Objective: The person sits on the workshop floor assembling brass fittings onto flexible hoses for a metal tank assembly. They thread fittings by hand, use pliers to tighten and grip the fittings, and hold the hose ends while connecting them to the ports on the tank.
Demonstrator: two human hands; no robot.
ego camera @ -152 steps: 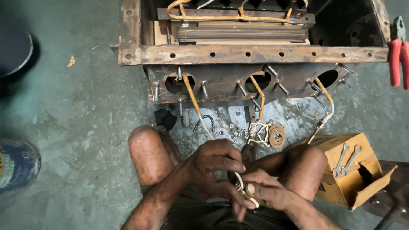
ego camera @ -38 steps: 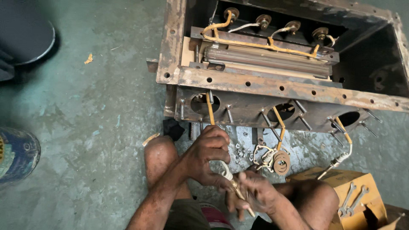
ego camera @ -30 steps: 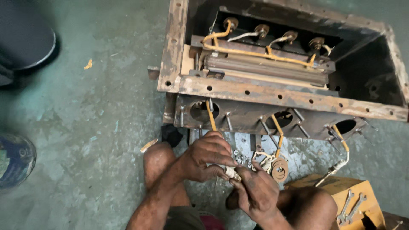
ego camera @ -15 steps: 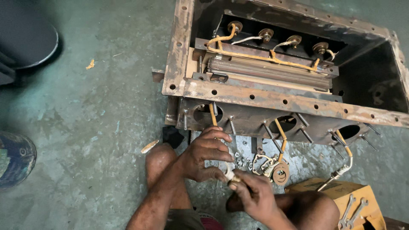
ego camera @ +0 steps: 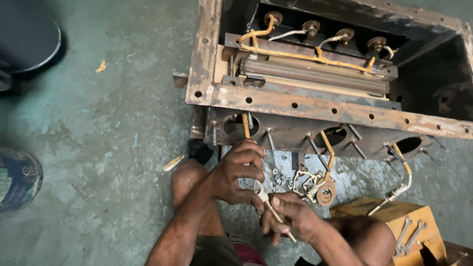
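Below rusty tank (ego camera: 315, 106) | hands: left (ego camera: 240, 170), right (ego camera: 290, 219) both pinching yellow wire (ego camera: 268, 208) | orange-yellow carton (ego camera: 409, 224) right

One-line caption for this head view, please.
Left hand and right hand hold a sleeved wire coming from a rusty metal box on the floor.

yellow box (ego camera: 394, 221) with wrenches (ego camera: 411, 234) | dark round container (ego camera: 29, 42) | painted can (ego camera: 17, 180) | floor scrap (ego camera: 101, 66)
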